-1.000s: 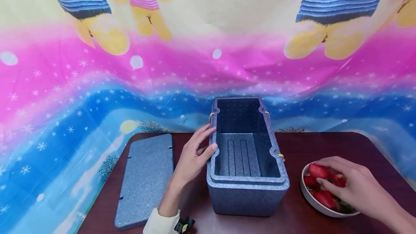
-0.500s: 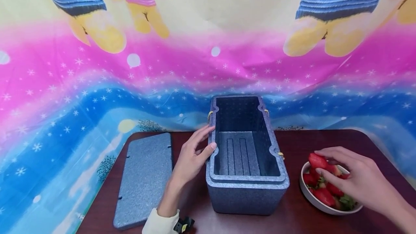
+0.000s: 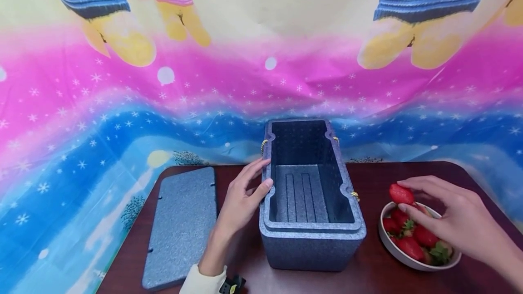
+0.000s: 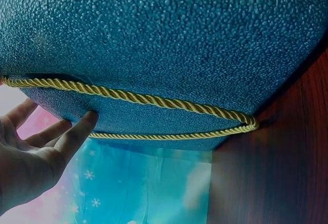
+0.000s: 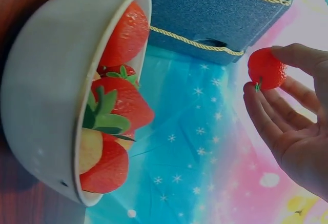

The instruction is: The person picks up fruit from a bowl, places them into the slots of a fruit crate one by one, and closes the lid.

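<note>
A red strawberry [image 3: 401, 193] is pinched between the thumb and fingertips of my right hand [image 3: 457, 212], just above a white bowl [image 3: 398, 257]. In the right wrist view the held strawberry [image 5: 266, 68] shows a small green stem, clear of the bowl's rim. Several more strawberries [image 3: 410, 247] with green leaves fill the bowl. My left hand [image 3: 241, 198] rests against the left side of a grey foam box [image 3: 310, 253], its thumb and a fingertip at the rim. The left wrist view shows its extended fingers touching the box's outer wall. The box is uncovered, with a bare grooved floor.
A flat grey foam lid [image 3: 184, 226] lies on the dark wooden table [image 3: 241, 257], left of the box. Gold rope [image 4: 154, 101] runs along the box's side. Behind the table hangs a printed cloth [image 3: 229, 80].
My right hand has lifted the strawberry up out of the pile, slightly above the bowl. The left hand has stayed at the box's side.
</note>
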`<action>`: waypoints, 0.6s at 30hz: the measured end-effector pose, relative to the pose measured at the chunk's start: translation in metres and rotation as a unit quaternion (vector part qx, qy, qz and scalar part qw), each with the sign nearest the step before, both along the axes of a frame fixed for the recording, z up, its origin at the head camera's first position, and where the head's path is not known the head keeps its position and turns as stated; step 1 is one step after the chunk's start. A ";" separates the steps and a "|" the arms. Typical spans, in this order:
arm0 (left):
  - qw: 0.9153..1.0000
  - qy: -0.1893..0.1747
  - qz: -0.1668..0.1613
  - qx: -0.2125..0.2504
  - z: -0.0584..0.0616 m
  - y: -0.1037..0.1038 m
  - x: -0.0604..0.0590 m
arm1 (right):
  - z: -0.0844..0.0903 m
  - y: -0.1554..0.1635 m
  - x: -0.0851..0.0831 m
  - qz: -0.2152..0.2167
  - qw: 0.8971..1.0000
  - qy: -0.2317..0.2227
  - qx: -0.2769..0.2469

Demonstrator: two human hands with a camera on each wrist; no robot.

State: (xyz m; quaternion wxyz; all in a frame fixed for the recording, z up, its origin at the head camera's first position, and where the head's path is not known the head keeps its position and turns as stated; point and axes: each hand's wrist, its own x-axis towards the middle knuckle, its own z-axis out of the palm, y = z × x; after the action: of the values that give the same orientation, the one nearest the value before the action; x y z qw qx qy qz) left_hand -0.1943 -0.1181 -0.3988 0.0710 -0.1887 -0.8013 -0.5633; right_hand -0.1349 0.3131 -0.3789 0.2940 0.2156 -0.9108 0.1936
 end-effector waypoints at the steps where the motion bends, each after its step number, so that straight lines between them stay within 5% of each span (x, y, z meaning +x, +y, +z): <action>1: 1.000 0.000 0.001 0.000 0.000 0.000 0.000 | 0.002 0.000 0.000 0.000 1.000 -0.002 -0.001; 18: 1.000 -0.004 -0.004 0.010 0.000 0.001 0.000 | 0.021 -0.010 -0.016 0.016 0.997 -0.044 -0.064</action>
State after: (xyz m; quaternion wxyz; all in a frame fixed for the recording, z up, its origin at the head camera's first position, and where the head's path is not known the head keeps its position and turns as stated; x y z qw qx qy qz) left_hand -0.1945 -0.1171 -0.3992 0.0670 -0.1886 -0.7953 -0.5722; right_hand -0.1512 0.3035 -0.3576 0.2634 0.2024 -0.9049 0.2659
